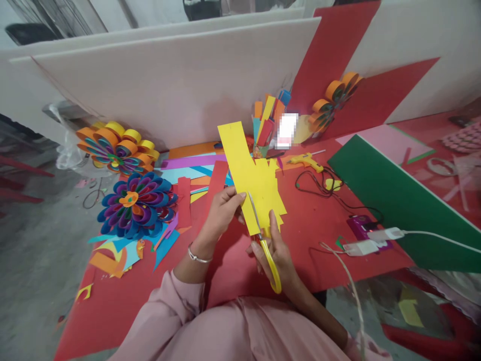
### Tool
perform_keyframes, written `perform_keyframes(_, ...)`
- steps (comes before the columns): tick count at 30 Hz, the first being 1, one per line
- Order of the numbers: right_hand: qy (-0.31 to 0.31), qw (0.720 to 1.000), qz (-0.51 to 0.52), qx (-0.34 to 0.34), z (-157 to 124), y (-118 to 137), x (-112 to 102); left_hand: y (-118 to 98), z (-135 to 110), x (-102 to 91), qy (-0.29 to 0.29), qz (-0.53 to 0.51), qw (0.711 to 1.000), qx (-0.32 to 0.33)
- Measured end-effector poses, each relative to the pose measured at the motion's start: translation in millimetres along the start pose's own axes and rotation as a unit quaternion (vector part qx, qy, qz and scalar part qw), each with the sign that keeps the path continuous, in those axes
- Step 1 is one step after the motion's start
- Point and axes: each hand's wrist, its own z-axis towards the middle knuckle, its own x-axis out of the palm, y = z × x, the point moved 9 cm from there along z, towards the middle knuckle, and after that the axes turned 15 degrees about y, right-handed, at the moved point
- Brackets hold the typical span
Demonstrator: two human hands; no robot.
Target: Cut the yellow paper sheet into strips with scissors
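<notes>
My left hand (224,206) pinches a long yellow paper strip (236,155) near its lower left edge, thumb on top. My right hand (276,255) grips yellow-handled scissors (271,263), whose blades point up and away from me along the lower part of the strip. One blade lies over the yellow paper; how far it cuts cannot be told. Beyond and right of the strip sits a pile of jagged-edged yellow paper pieces (267,188). Part of the left fingers is hidden under the strip.
Paper flowers, one orange and yellow (119,150), one blue and purple (137,205), stand at left near colored scraps (120,258). A yellow glue gun (306,161) and its cord lie behind right. A green board (406,205) and a purple power strip (363,230) are at right.
</notes>
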Motion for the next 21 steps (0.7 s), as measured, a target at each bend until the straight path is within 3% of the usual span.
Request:
perform_keyframes(7,0.015,0.999,-0.049,-0.016,-1.8,-0.8,-1.9,0.6,-1.9,2.8,-0.005,-0.004,1.000,-0.003)
perform_keyframes(12,0.069,0.992,-0.102,-0.031,-2.4,0.3,2.2,-1.3,-2.7,3.1,-0.002,0.000,1.000,-0.002)
perform_keyframes(21,0.090,0.988,-0.121,-0.014,-3.9,-5.7,4.0,-13.6,-2.6,-12.9,-0.056,-0.043,0.996,0.056)
